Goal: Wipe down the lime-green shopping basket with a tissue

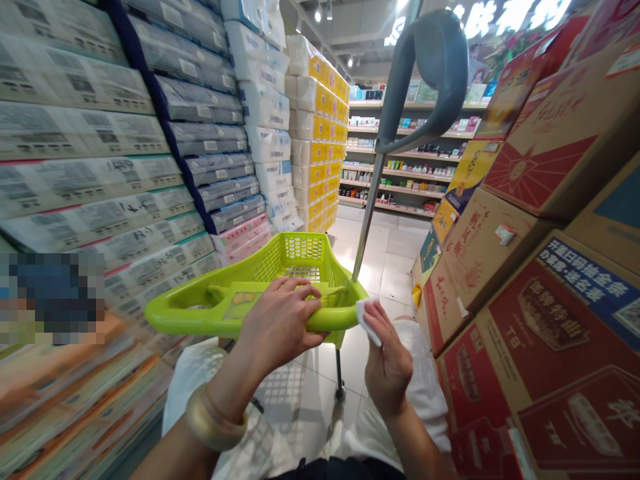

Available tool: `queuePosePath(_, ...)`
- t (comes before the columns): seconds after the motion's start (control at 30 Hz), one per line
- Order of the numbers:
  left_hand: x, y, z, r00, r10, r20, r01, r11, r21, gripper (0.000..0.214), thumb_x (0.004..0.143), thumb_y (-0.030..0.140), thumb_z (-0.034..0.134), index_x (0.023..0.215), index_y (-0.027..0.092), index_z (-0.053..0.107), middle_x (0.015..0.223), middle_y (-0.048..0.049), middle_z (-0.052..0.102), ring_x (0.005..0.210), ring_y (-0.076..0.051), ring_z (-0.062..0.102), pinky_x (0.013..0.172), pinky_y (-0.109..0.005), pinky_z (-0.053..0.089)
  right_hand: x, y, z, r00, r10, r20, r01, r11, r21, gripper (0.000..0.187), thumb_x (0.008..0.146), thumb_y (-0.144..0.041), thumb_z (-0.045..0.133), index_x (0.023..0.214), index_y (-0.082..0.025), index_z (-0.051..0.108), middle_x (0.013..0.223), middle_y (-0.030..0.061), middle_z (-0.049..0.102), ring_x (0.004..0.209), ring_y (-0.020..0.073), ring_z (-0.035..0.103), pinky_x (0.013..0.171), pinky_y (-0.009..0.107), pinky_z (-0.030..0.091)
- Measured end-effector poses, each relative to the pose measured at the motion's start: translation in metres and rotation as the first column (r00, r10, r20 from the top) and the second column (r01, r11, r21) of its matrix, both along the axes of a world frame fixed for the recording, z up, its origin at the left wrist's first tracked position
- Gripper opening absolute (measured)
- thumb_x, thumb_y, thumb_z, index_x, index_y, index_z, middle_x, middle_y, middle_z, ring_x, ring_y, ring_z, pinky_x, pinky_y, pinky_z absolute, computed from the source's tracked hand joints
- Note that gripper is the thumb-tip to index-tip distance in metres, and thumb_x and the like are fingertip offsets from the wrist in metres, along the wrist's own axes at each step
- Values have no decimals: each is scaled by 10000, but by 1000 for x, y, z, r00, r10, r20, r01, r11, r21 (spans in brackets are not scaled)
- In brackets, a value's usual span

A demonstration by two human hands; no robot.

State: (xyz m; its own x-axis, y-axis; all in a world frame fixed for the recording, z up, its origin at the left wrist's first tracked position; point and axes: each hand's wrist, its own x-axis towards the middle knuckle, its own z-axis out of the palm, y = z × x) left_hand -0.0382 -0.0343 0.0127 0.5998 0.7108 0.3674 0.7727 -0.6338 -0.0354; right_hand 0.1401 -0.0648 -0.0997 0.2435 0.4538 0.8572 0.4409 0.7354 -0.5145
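A lime-green plastic shopping cart stands right in front of me, its perforated basket facing away. My left hand is closed over the handle bar, right of its middle, with the thumb below and a gold-coloured bangle on the wrist. At the bar's right end, my right hand presses a small folded white tissue against the green plastic. A metal pole rises from the cart's right corner, topped by a grey plastic loop.
Stacked packs of paper goods line the left side, with yellow-and-white packs farther along. Red and brown cartons crowd the right. Shelves of small goods stand across the aisle's far end, beyond the tiled floor.
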Motion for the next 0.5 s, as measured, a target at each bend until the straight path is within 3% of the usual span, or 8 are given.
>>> queuePosePath(0.1,0,0,0,1000,5,4,-5,1000,4,241,694,413,776,845,230,731,1057,-16,730,1116,-272,570,973,-438,383,-1,2,1,963,-46,-265,7,990,-143,311,947,-154,526,1221,-217,658,1252,80,675,1166,245,643,961,439,566)
queuePosePath(0.17,0,0,0,1000,6,6,-6,1000,8,247,685,413,785,844,231,732,1055,-9,731,1107,-266,573,973,-433,379,-3,-2,0,962,-11,-271,-34,986,-161,309,948,-166,527,1218,-228,663,1275,73,660,1199,248,620,989,449,548)
queuePosePath(0.3,-2,0,-1,1000,1,-1,-1,1000,10,257,679,401,790,862,229,734,1072,0,729,1111,-264,571,973,-426,372,-1,-7,-6,989,115,-95,-120,991,-52,333,918,-114,549,1172,-275,693,1269,39,666,1257,249,573,1050,472,498)
queuePosePath(0.37,-3,0,-2,1000,1,-1,-1,1000,12,260,679,403,789,868,232,736,1072,-4,730,1112,-266,570,970,-427,370,2,-4,-8,979,90,-182,-106,991,-77,307,918,-135,560,1158,-265,700,1240,47,684,1212,246,611,1023,461,522)
queuePosePath(0.5,-5,0,-3,1000,0,-1,0,1000,5,271,678,415,789,871,232,737,1076,0,729,1114,-269,567,975,-434,364,3,2,-3,907,1,-421,-116,962,-248,252,933,-244,567,1140,-207,707,1158,85,723,1077,249,693,935,436,577)
